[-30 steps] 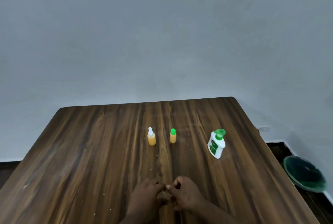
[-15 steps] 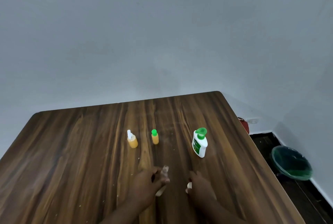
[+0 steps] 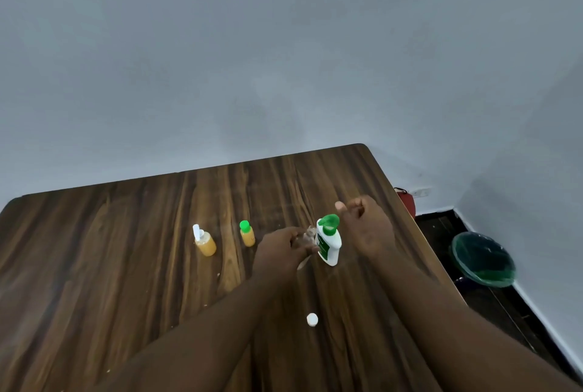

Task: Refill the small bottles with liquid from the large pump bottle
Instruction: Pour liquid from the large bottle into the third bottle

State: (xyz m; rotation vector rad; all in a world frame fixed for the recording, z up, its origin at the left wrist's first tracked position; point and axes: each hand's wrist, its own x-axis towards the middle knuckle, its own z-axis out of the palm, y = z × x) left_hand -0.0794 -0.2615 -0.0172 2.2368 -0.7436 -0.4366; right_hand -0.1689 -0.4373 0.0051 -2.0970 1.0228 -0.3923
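**Helper:** What is your left hand doing?

**Me:** My left hand (image 3: 282, 248) holds a small clear bottle (image 3: 309, 234). My fingers are curled round it. The bottle looks blurry, so I cannot tell how much is inside.

**Helper:** Where is that little bottle?

**Me:** It is up off the brown wooden worktop (image 3: 110, 265), right beside the big white pump bottle with the green top (image 3: 329, 243). I cannot tell if the two touch. The pump bottle stands on the worktop, near the right edge.

**Helper:** And your right hand?

**Me:** My right hand (image 3: 367, 229) is just behind the green top, a bit to its right. The fingers are curled in and the thumb sticks out to the left. It holds nothing. I cannot tell if it touches the pump.

**Helper:** Do you see more bottles?

**Me:** Yes, two stand left of my left hand. The small orange bottle with the green cap (image 3: 247, 233) is nearer to it. The small orange bottle with the white spray top (image 3: 204, 241) is farther left.

**Helper:** Anything else?

**Me:** A little round white cap (image 3: 312, 319) lies on the worktop between my arms, close to me. A dark green round bin (image 3: 482, 260) sits on the floor to the right.
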